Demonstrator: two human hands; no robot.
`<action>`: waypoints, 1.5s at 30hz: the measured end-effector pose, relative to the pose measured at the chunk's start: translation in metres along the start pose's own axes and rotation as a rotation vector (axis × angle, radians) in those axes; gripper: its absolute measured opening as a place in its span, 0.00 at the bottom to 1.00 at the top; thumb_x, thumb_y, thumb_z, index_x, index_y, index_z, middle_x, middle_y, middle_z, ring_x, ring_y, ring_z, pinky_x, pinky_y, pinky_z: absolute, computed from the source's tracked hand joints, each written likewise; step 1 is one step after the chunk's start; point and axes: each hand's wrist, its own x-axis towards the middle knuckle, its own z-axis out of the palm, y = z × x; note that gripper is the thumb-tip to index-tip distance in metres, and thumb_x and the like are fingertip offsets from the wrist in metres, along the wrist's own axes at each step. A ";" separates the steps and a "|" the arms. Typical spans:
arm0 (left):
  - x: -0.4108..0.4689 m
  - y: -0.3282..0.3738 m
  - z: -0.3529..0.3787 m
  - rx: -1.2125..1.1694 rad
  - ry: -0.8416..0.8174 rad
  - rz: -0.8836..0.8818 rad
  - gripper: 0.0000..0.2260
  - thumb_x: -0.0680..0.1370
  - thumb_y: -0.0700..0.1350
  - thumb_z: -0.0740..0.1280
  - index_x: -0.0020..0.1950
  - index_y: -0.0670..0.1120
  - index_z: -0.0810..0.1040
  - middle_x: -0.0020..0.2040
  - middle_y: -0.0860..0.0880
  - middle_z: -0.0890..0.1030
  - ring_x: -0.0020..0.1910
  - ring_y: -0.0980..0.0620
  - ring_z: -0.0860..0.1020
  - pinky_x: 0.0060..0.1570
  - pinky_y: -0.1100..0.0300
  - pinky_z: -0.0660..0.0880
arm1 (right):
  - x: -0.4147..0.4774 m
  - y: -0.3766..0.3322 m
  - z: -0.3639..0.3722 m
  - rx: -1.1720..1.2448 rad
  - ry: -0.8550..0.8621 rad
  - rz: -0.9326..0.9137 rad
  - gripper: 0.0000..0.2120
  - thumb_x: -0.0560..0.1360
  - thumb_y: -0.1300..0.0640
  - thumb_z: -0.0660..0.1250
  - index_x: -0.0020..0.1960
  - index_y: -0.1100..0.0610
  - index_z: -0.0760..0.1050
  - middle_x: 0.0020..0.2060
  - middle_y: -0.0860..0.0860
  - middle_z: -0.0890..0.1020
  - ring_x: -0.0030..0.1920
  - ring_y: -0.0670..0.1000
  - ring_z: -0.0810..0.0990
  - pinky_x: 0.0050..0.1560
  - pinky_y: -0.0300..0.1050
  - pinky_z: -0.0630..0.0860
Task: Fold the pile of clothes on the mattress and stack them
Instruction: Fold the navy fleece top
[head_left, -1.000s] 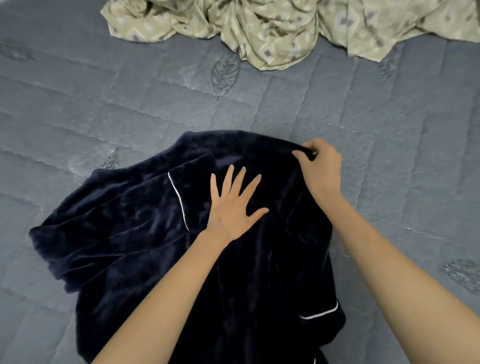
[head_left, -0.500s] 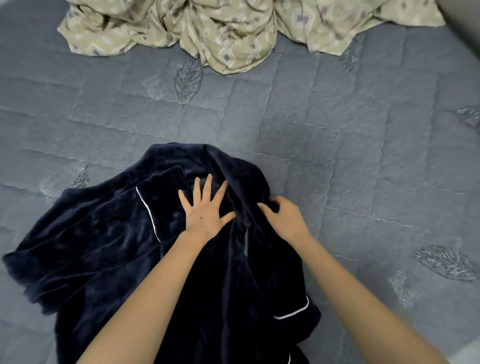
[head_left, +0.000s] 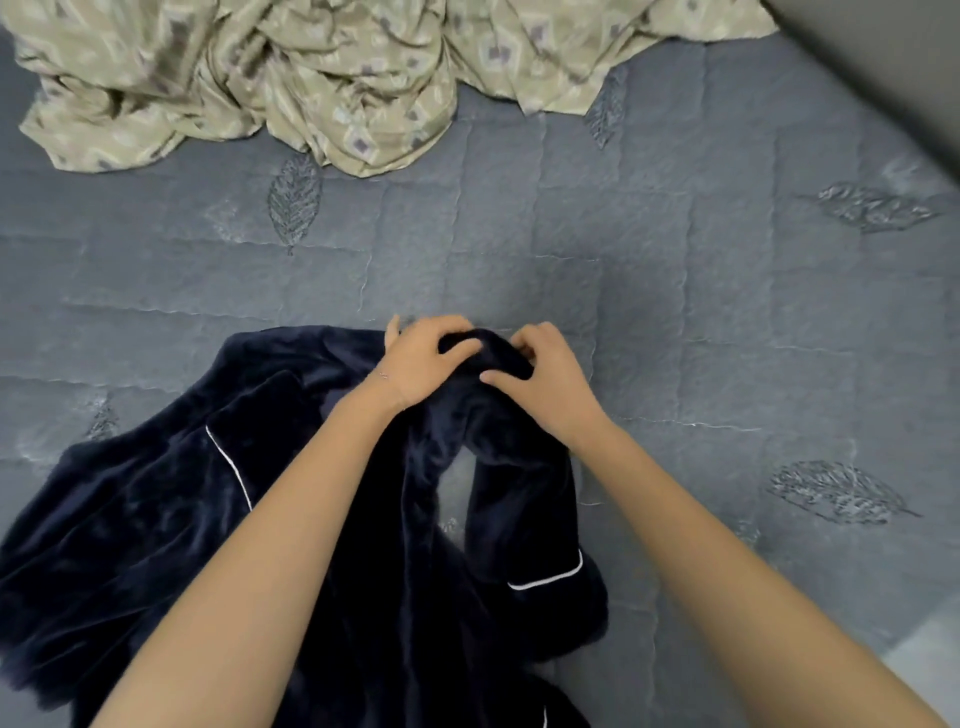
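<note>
Your left hand (head_left: 421, 364) is curling its fingers over the bunched top edge of the navy velvet garment (head_left: 156, 519), where half a second ago it was lying flat on the cloth with fingers spread. Your right hand (head_left: 545, 384) is gripping the same bunched fold just beside it, thumb pressing into the fabric, so both hands are now clamping on the garment close together rather than one pressing and one pulling. Below your hands the cloth is hanging in two dark strips with a small gap between them showing the mattress (head_left: 675, 286), a gap that was not there before. The rest of the garment is lying spread to the left on the grey quilted mattress, its white piping (head_left: 231, 467) showing along a pocket edge and again on a cuff near your right forearm. At the far edge of the mattress a crumpled beige patterned cloth (head_left: 337, 78) is lying well apart from the garment.
</note>
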 end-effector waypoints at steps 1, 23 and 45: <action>0.003 0.002 0.000 -0.086 0.067 0.030 0.05 0.79 0.52 0.63 0.46 0.55 0.76 0.44 0.60 0.79 0.51 0.56 0.77 0.70 0.44 0.59 | -0.004 0.009 -0.004 0.028 -0.058 0.067 0.18 0.69 0.51 0.76 0.49 0.57 0.70 0.48 0.49 0.72 0.46 0.45 0.72 0.43 0.31 0.66; -0.005 0.040 0.041 0.062 0.454 0.055 0.16 0.77 0.40 0.67 0.64 0.44 0.75 0.62 0.41 0.72 0.61 0.45 0.70 0.64 0.62 0.60 | 0.008 0.042 -0.129 0.021 0.421 0.145 0.16 0.79 0.51 0.63 0.37 0.59 0.71 0.29 0.47 0.70 0.31 0.43 0.67 0.34 0.32 0.65; -0.082 0.028 0.025 -1.179 0.063 -0.421 0.31 0.73 0.47 0.73 0.68 0.52 0.57 0.62 0.46 0.75 0.58 0.51 0.78 0.57 0.53 0.77 | -0.011 -0.056 0.002 0.677 -0.415 0.226 0.32 0.77 0.76 0.51 0.76 0.51 0.58 0.73 0.52 0.66 0.71 0.52 0.68 0.66 0.45 0.69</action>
